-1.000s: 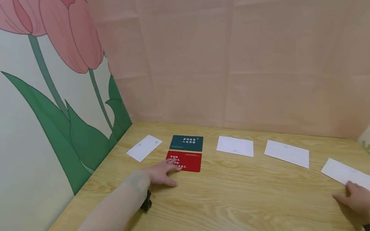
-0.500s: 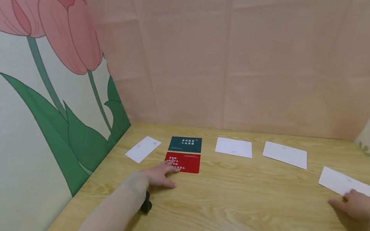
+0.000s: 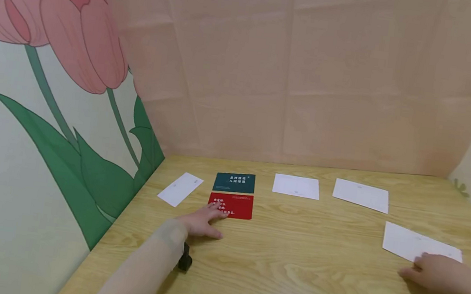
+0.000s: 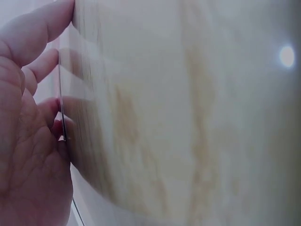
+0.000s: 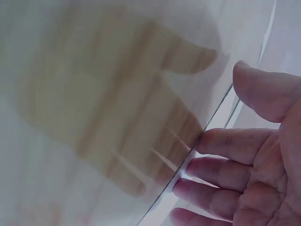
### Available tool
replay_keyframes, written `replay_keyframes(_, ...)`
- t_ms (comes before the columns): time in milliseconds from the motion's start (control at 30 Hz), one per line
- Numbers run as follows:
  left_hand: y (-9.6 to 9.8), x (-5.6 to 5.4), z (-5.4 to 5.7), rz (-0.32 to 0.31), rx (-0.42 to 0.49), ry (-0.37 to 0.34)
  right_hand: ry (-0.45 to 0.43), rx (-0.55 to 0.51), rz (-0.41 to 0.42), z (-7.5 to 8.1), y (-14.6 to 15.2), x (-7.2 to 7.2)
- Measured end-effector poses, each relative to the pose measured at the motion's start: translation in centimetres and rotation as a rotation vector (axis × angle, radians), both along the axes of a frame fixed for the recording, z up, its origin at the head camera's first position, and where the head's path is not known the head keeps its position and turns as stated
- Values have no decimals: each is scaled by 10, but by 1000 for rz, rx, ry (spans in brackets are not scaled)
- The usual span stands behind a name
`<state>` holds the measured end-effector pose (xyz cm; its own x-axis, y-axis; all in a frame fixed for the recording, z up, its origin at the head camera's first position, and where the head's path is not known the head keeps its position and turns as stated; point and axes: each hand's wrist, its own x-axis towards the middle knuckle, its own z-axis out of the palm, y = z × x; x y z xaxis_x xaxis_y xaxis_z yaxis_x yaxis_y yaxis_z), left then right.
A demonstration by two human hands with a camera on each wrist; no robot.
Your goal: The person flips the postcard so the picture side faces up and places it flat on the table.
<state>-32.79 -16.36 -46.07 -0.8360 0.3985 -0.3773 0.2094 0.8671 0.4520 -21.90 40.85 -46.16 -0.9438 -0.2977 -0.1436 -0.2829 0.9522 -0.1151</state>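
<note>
In the head view my left hand (image 3: 201, 221) rests with spread fingers on the lower left part of a red card (image 3: 240, 206) printed with white lettering. Right above that card lies a dark green card (image 3: 223, 183), also with white characters. My right hand (image 3: 442, 274) touches the near edge of a white card (image 3: 408, 241), its fingertips laid on top. Seen from the right wrist, the fingers (image 5: 225, 143) reach forward in a row with the thumb apart. The left wrist view shows the left fingers (image 4: 42, 68) stretched out over the glossy tabletop.
Further white cards lie along the back of the wooden table (image 3: 291, 266): a slanted card (image 3: 180, 189) at the left, a card (image 3: 297, 186) at the middle and a card (image 3: 361, 195) right of it. Pink cloth (image 3: 288, 75) hangs behind; a tulip-painted wall (image 3: 32, 151) stands left.
My right hand has slid the white card to the left and toward me across the table. The left hand stays on the red card; the view has turned very slightly.
</note>
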Motion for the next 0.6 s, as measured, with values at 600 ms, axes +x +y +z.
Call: replay_keyframes(600, 16, 9, 10, -63, -33, 118, -6, -104, 118, 12, -132, 11)
